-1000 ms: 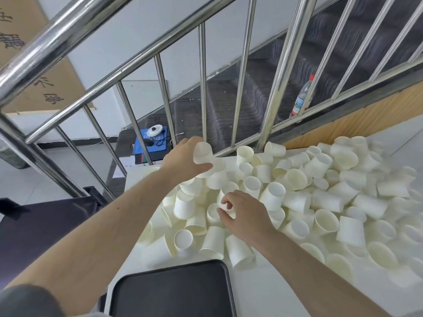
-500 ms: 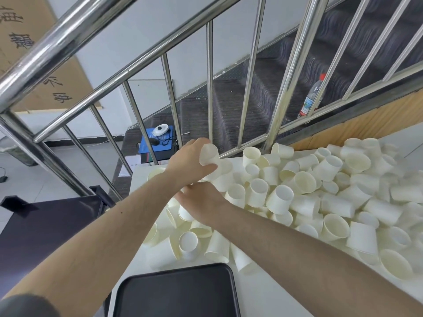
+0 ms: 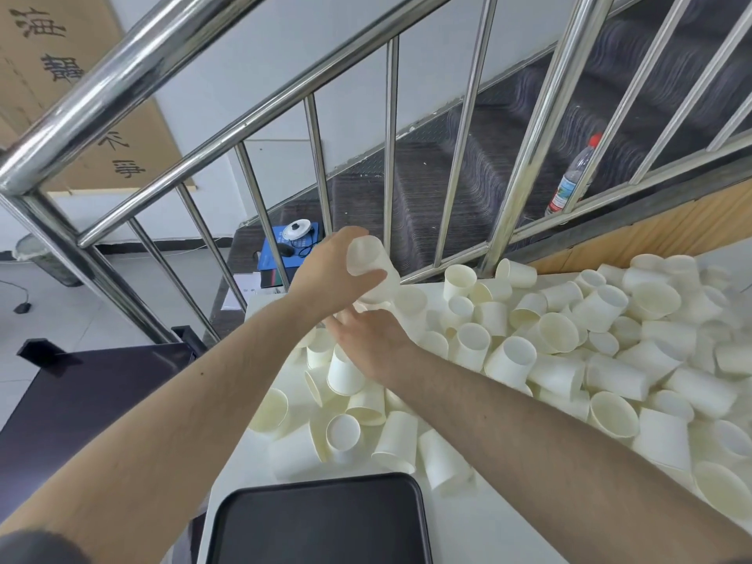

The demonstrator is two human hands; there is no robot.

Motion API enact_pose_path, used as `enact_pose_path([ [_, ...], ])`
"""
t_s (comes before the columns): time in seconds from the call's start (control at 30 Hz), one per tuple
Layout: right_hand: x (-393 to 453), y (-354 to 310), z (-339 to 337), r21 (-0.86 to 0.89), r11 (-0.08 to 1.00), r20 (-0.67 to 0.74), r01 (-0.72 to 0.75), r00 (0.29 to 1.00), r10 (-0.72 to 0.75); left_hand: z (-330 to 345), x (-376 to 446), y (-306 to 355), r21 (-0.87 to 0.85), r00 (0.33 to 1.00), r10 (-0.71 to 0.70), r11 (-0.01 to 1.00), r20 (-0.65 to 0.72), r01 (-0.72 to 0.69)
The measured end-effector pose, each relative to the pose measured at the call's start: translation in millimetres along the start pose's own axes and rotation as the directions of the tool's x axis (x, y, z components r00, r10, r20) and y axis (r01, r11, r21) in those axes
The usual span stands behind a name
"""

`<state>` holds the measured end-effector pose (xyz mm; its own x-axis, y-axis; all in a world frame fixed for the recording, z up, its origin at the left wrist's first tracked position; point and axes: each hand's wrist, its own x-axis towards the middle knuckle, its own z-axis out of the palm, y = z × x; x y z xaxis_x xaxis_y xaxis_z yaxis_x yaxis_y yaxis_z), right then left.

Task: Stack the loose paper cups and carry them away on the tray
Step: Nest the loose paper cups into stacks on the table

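My left hand (image 3: 325,278) grips a short stack of white paper cups (image 3: 370,262), held bottom-up above the far left of the pile. My right hand (image 3: 374,339) is just below it, fingers reaching up to the stack's open end around a cup (image 3: 366,306) that is mostly hidden between the two hands. Several loose paper cups (image 3: 549,339) lie heaped across the white table (image 3: 488,523), some upright and some on their sides. A black tray (image 3: 317,523) sits with nothing on it at the near edge, below my forearms.
A steel stair railing (image 3: 529,136) runs right behind the table. Past it are dark stairs, a plastic bottle (image 3: 571,181) and a blue box (image 3: 280,250). A dark low table (image 3: 81,400) stands to the left.
My right hand left the middle of the pile and moved up and left to the stack's open end. My left hand kept the stack in about the same place.
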<state>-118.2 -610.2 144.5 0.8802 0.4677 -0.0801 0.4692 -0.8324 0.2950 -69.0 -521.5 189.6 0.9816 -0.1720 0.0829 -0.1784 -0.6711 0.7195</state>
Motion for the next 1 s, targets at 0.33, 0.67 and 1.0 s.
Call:
enact_pose_path([
  [0.33, -7, 6, 5, 0.169, 0.985, 0.039, 0.020, 0.999, -0.027, -4, -2, -2, -0.017, 0.999, 0.023, 1.000, -0.026, -0.023],
  [0.67, -7, 11, 5, 0.242, 0.970, 0.099, -0.023, 0.995, -0.001, -22, -5, -21, -0.023, 0.994, 0.022, 0.999, -0.107, -0.025],
  [1.0, -4, 13, 10, 0.309, 0.950, -0.032, -0.042, 0.998, 0.055, -28, -10, -24, 0.053, 0.990, 0.044, 0.998, -0.133, -0.037],
])
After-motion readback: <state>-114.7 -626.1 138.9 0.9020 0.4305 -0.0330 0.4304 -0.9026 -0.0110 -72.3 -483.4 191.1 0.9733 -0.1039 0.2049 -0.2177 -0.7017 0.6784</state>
